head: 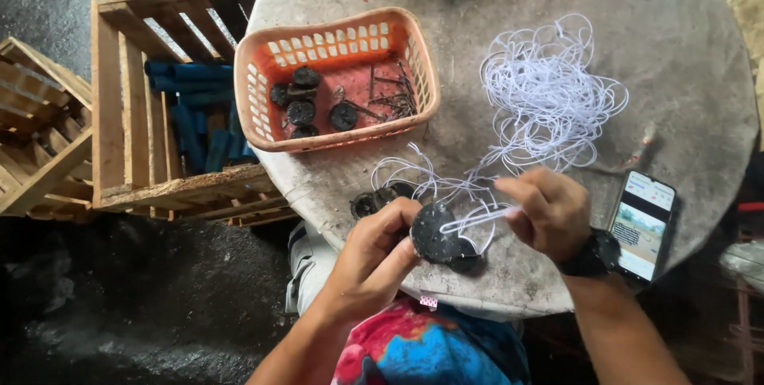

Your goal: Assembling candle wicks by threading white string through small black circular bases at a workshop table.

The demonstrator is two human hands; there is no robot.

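On grey table (660, 59), dark round disc (434, 231), white-stringed.

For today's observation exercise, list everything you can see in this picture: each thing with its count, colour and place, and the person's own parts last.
Table: one, grey, round, filling the upper right.
Basket: one, orange plastic, on the table's left part.
Small discs in the basket: about six, black; beside them some thin dark metal bits, too small to tell.
String: one tangled heap, white, on the table right of the basket.
Disc: one, black, held at the table's near edge with a string loop across it.
Dark pieces: a few, on the table behind the left hand.
Phone: one, screen lit, near the table's right edge.
Wooden crates: two, on the floor at left; the nearer holds blue tubes.
Watch: one, black, right wrist.
Left hand: holds the disc.
Right hand: pinches the string loop.
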